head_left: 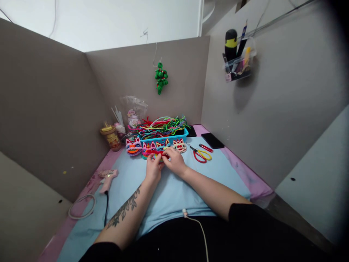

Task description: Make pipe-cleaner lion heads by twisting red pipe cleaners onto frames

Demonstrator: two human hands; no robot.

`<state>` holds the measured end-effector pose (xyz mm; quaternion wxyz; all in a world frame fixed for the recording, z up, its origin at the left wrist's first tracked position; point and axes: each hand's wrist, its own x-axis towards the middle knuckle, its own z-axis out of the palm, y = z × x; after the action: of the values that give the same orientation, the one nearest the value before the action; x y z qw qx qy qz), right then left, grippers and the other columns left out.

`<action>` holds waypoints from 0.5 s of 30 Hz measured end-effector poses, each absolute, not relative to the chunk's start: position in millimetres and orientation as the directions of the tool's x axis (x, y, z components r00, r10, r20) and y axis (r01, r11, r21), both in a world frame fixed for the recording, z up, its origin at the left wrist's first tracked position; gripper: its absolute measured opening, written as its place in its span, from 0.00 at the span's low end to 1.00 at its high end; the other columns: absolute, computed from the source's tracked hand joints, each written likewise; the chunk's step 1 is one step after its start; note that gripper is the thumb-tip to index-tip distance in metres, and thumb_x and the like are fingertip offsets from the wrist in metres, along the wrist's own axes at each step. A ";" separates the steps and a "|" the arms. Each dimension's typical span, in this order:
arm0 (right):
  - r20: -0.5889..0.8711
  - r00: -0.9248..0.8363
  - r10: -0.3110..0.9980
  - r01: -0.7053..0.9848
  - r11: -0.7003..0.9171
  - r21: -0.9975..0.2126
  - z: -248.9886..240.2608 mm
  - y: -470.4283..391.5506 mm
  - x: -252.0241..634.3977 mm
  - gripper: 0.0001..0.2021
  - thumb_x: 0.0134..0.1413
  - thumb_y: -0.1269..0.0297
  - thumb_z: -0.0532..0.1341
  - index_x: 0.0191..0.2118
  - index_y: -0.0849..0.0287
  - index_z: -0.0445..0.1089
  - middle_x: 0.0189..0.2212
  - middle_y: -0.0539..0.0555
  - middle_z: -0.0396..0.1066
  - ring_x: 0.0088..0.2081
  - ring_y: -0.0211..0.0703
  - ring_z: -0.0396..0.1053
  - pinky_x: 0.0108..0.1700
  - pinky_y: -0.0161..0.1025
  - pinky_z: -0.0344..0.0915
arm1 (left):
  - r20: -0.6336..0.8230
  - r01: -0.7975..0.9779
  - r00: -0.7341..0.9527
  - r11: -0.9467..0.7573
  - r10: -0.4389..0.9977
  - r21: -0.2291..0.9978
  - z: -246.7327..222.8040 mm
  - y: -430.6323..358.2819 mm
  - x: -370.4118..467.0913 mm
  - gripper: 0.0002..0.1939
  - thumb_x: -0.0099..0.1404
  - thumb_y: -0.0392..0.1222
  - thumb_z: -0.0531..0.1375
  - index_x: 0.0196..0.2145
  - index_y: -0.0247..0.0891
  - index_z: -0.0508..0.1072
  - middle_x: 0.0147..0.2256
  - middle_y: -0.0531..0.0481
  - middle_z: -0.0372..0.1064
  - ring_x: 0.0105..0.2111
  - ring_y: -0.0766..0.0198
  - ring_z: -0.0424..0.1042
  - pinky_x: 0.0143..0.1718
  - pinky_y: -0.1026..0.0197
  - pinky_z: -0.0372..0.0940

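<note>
My left hand [153, 168] and my right hand [175, 161] meet over the blue cloth [185, 185], fingers pinched together. Between them is a small fuzzy pipe-cleaner piece [157, 157] with red and rainbow colours, partly hidden by my fingers. Just beyond stand several pipe-cleaner animal heads: a purple and orange one [133, 147] at the left, a pink one [148, 147], a blue and yellow one [163, 144] and a cream one [180, 146] beside my right hand. Behind them, a blue basket [163, 139] holds a heap of loose pipe cleaners [162, 126].
Red-and-yellow-handled pliers [201, 155], a red tool [205, 147] and a black phone [212, 141] lie to the right. A pink glue gun [108, 180] with its cord lies left. A cup [112, 138] stands at back left. Grey partitions [180, 80] surround the table.
</note>
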<state>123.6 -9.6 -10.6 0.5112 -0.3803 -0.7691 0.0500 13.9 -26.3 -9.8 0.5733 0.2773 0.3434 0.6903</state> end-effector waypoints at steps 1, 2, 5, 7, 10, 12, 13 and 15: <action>0.748 -0.188 0.637 0.532 0.706 -0.467 -10.6 -9.5 123.8 0.05 0.53 0.69 0.55 0.31 0.57 0.68 0.31 0.53 0.65 0.37 0.43 0.63 0.40 0.38 0.60 | -0.016 -0.599 -0.192 -0.104 0.981 0.794 -9.3 -26.6 13.8 0.24 0.46 0.35 0.67 0.38 0.40 0.60 0.29 0.54 0.67 0.28 0.68 0.70 0.30 0.64 0.66; 0.747 -0.188 0.637 0.529 0.707 -0.469 -10.6 -9.3 124.0 0.05 0.53 0.69 0.55 0.31 0.57 0.67 0.31 0.53 0.65 0.36 0.43 0.63 0.40 0.38 0.60 | -0.019 -0.596 -0.195 -0.103 0.981 0.796 -8.8 -26.8 13.7 0.24 0.46 0.36 0.68 0.38 0.40 0.60 0.29 0.54 0.67 0.28 0.68 0.70 0.30 0.64 0.66; 0.749 -0.187 0.635 0.520 0.711 -0.473 -10.5 -9.1 124.9 0.04 0.52 0.69 0.55 0.31 0.57 0.67 0.30 0.53 0.65 0.35 0.42 0.63 0.39 0.38 0.60 | -0.019 -0.589 -0.193 -0.100 0.981 0.802 -8.3 -26.8 13.5 0.25 0.46 0.35 0.68 0.38 0.40 0.60 0.30 0.54 0.67 0.28 0.68 0.70 0.31 0.63 0.67; 0.751 -0.186 0.634 0.511 0.715 -0.477 -10.4 -8.7 125.9 0.04 0.52 0.70 0.55 0.31 0.57 0.66 0.30 0.53 0.65 0.35 0.42 0.63 0.39 0.38 0.60 | -0.020 -0.588 -0.190 -0.098 0.982 0.803 -8.5 -26.6 13.5 0.25 0.46 0.35 0.68 0.38 0.41 0.60 0.30 0.54 0.68 0.29 0.67 0.71 0.32 0.63 0.67; 0.749 -0.181 0.638 0.500 0.716 -0.488 -10.6 -6.8 128.3 0.04 0.52 0.71 0.55 0.31 0.57 0.66 0.30 0.53 0.65 0.35 0.42 0.63 0.39 0.38 0.61 | -0.010 -0.594 -0.187 -0.105 0.982 0.797 -8.8 -26.6 13.5 0.23 0.45 0.35 0.68 0.36 0.40 0.61 0.31 0.54 0.69 0.31 0.65 0.72 0.33 0.61 0.68; 0.747 -0.177 0.641 0.498 0.713 -0.493 -11.3 -4.5 130.4 0.04 0.52 0.71 0.55 0.32 0.57 0.66 0.30 0.53 0.65 0.35 0.42 0.63 0.39 0.38 0.61 | 0.013 -0.589 -0.170 -0.112 0.985 0.801 -8.5 -27.3 13.4 0.22 0.45 0.36 0.68 0.35 0.39 0.62 0.31 0.53 0.70 0.32 0.64 0.72 0.33 0.60 0.68; 0.747 -0.175 0.641 0.498 0.712 -0.495 -11.7 -3.0 131.5 0.04 0.52 0.71 0.55 0.32 0.58 0.66 0.31 0.53 0.65 0.35 0.42 0.63 0.39 0.38 0.61 | 0.028 -0.580 -0.152 -0.113 0.988 0.807 -8.2 -27.9 13.2 0.21 0.46 0.37 0.68 0.35 0.39 0.63 0.31 0.52 0.71 0.32 0.64 0.72 0.33 0.59 0.68; 0.750 -0.166 0.640 0.498 0.711 -0.497 -12.6 0.1 133.7 0.05 0.52 0.71 0.54 0.32 0.57 0.66 0.31 0.53 0.65 0.36 0.42 0.63 0.39 0.38 0.61 | 0.055 -0.559 -0.109 -0.107 0.993 0.822 -7.2 -29.4 12.9 0.19 0.46 0.38 0.68 0.36 0.37 0.66 0.31 0.50 0.72 0.33 0.62 0.73 0.33 0.60 0.68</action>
<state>133.7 0.1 -12.6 0.5261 -0.3743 -0.7606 0.0675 12.9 -29.4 -7.2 0.5811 0.3284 0.3303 0.6674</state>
